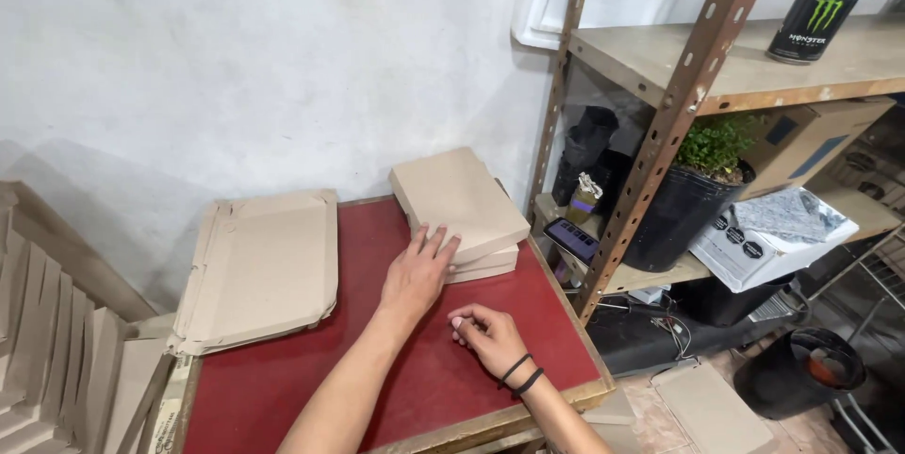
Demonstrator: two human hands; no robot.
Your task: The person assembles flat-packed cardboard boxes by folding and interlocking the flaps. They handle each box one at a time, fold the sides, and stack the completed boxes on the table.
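Left hand (417,275) has fingers spread flat, tips pressing on the edge of the folded cardboard boxes (464,212) stacked at the back right of the red table (396,388). Nothing gripped, just resting on top. Right hand (487,335) is curled loosely w/ fingertips pinched together, sitting on the red surface just in front; can't tell if there's anything tiny between them.

Progress-wise I'd say early/mid: looks like two or three boxes done and piled, top one skewed vs the ones under it. Plain brown, closed lids, clean corners.

Still lots left imo: a pile of flat unfolded blanks (259,270) on the table's left, plus more cardboard (57,341) leaning at far left.
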